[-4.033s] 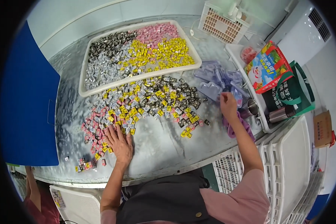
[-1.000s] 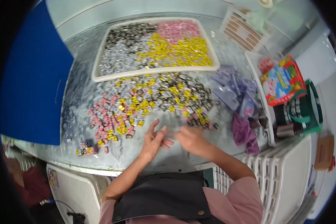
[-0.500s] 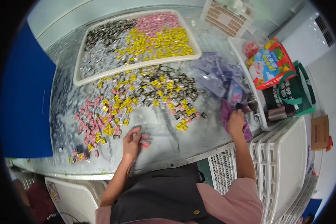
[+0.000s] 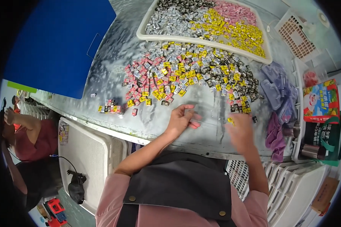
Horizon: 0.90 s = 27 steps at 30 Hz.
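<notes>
A: Fingers (image 4: pixel 190 118) of our left hand (image 4: pixel 180 121) curl inward on the grey table (image 4: pixel 117 68), pinched around something small — we cannot tell what, it is hidden in the hand.

B: And our right hand (image 4: pixel 240 130)?

A: Blurred, but its fingertips close on a small yellow wrapped piece (image 4: pixel 230 120), just off the tabletop, to the right of the left hand.

B: What lies beyond the two hands?

A: Just ahead of them spreads the loose heap of small wrapped pieces (image 4: pixel 189 73) — pink towards the left, yellow, black and silver mixed through the middle and right. Its near edge is close to both hands, not touching them.

B: Further out?

A: Behind the heap sits a white tray (image 4: pixel 140 32) with the same pieces sorted by colour. Left of the left hand, apart from the heap, a short row of pieces (image 4: pixel 110 109) stands near the table edge. Right of the right hand lie purple bags (image 4: pixel 278 89), then a colourful box (image 4: pixel 321 101). Far left, a blue board (image 4: pixel 53 45) covers part of the table, and another person (image 4: pixel 30 136) sits below it.
</notes>
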Each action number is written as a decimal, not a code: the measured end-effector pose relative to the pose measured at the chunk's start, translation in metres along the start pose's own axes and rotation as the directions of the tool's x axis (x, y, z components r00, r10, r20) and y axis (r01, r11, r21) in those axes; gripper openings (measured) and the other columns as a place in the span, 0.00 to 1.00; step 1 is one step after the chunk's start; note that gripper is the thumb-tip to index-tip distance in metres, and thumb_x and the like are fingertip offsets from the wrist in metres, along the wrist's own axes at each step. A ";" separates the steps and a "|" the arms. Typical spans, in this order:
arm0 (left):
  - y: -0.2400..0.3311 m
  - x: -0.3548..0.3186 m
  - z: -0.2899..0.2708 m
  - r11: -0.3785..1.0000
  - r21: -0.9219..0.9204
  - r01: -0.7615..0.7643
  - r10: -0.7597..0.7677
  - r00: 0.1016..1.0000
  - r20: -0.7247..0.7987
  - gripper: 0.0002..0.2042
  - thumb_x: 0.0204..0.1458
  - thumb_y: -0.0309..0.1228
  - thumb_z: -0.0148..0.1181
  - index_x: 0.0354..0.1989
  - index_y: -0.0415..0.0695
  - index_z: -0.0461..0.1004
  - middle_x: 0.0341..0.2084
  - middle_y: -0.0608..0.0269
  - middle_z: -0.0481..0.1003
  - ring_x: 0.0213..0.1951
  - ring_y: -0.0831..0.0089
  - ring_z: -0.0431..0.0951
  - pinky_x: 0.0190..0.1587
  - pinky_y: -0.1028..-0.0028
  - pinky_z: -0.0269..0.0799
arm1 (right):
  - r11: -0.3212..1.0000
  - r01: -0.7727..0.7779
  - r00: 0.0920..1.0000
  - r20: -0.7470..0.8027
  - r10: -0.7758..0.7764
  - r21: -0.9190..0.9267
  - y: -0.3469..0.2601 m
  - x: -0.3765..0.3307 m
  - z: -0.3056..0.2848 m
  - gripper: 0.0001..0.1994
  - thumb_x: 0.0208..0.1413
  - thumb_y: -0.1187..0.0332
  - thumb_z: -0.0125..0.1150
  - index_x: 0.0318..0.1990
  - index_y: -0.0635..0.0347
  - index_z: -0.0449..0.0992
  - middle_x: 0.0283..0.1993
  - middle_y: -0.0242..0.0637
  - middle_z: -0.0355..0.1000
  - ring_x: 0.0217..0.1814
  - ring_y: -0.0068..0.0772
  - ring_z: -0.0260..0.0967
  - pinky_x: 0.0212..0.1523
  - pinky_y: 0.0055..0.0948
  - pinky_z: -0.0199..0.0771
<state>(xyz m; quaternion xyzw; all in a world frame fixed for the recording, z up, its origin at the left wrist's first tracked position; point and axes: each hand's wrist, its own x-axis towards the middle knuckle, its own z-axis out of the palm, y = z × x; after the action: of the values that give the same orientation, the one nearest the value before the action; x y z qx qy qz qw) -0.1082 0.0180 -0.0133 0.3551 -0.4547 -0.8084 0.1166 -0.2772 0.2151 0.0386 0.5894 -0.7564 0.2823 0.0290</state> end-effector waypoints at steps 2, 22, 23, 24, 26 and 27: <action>0.006 -0.004 -0.002 0.998 -0.028 0.049 -0.049 0.999 0.001 0.17 0.66 0.31 0.53 0.58 0.34 0.65 0.38 0.44 0.80 0.27 0.62 0.84 0.29 0.70 0.82 | 0.997 0.054 0.997 0.048 -0.056 0.050 -0.031 0.020 0.021 0.12 0.53 0.74 0.62 0.45 0.66 0.76 0.45 0.46 0.71 0.49 0.49 0.68 0.49 0.42 0.70; 0.036 -0.026 -0.025 0.963 -0.218 0.159 -0.110 0.969 0.219 0.27 0.64 0.34 0.49 0.68 0.32 0.55 0.52 0.40 0.73 0.41 0.51 0.84 0.44 0.61 0.84 | 0.886 -0.246 0.942 0.312 0.124 0.392 -0.040 0.036 0.029 0.15 0.53 0.69 0.72 0.25 0.62 0.68 0.24 0.41 0.69 0.26 0.40 0.71 0.27 0.35 0.69; 0.033 -0.023 -0.030 0.967 -0.188 0.171 -0.129 0.968 0.216 0.26 0.64 0.30 0.49 0.68 0.33 0.54 0.53 0.39 0.73 0.43 0.51 0.84 0.46 0.61 0.83 | 0.887 -0.245 0.942 0.313 0.122 0.392 -0.039 0.033 0.030 0.15 0.53 0.69 0.72 0.25 0.62 0.68 0.24 0.41 0.69 0.26 0.40 0.71 0.27 0.35 0.69; 0.029 -0.020 -0.033 0.970 -0.158 0.184 -0.148 0.965 0.214 0.26 0.64 0.27 0.48 0.69 0.34 0.53 0.55 0.38 0.72 0.44 0.51 0.84 0.47 0.62 0.83 | 0.878 -0.247 0.957 0.248 0.153 0.411 -0.037 0.030 0.032 0.12 0.55 0.71 0.70 0.27 0.63 0.70 0.24 0.39 0.69 0.26 0.33 0.70 0.27 0.31 0.68; 0.019 -0.014 -0.036 0.989 -0.082 0.124 -0.111 0.984 0.143 0.25 0.64 0.25 0.47 0.69 0.34 0.54 0.55 0.38 0.72 0.43 0.53 0.84 0.47 0.63 0.83 | 0.869 -0.247 0.966 0.181 0.186 0.428 -0.030 0.026 0.034 0.10 0.57 0.72 0.68 0.29 0.63 0.72 0.24 0.38 0.69 0.26 0.27 0.69 0.27 0.27 0.67; 0.018 -0.012 -0.036 0.998 0.001 0.069 -0.069 0.995 0.075 0.25 0.65 0.24 0.46 0.70 0.35 0.54 0.56 0.38 0.71 0.43 0.54 0.84 0.47 0.64 0.82 | 0.860 -0.249 0.968 0.145 0.205 0.445 -0.024 0.024 0.034 0.07 0.59 0.73 0.65 0.34 0.64 0.73 0.27 0.36 0.70 0.28 0.26 0.69 0.30 0.27 0.69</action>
<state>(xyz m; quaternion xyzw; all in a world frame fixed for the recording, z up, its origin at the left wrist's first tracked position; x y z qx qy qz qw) -0.0777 -0.0097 -0.0049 0.3397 -0.4459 -0.8251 0.0717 -0.2529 0.1749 0.0288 0.4988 -0.7324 0.4271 -0.1801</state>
